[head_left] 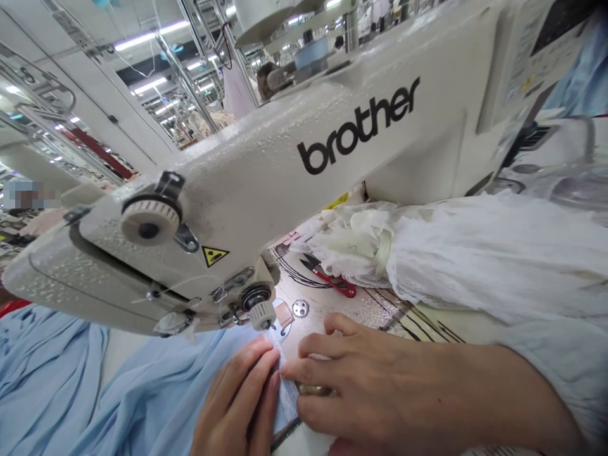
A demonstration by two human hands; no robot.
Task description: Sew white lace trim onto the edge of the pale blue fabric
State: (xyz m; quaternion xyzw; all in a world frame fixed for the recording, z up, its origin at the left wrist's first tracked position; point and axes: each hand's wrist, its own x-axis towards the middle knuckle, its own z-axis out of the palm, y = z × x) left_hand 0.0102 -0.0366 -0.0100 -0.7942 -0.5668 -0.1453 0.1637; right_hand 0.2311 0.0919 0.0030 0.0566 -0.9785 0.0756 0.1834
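Note:
Light blue fabric lies under the needle end of a white sewing machine. My left hand rests on the fabric with its fingers stretched out side by side, fingertips close to the presser foot area. A lace-like strip runs along the fabric's right edge, between my hands. My right hand is palm down, fingers bent and apart, one fingertip touching that edge. Beneath its fingers shows a brass-coloured piece, partly hidden. The needle itself is hard to make out.
Red-handled thread snips lie on the machine bed behind my right hand. Gathered white fabric fills the right side under the machine arm. Dark lines or cords run along the bed's edge. More machines and ceiling lights stand beyond.

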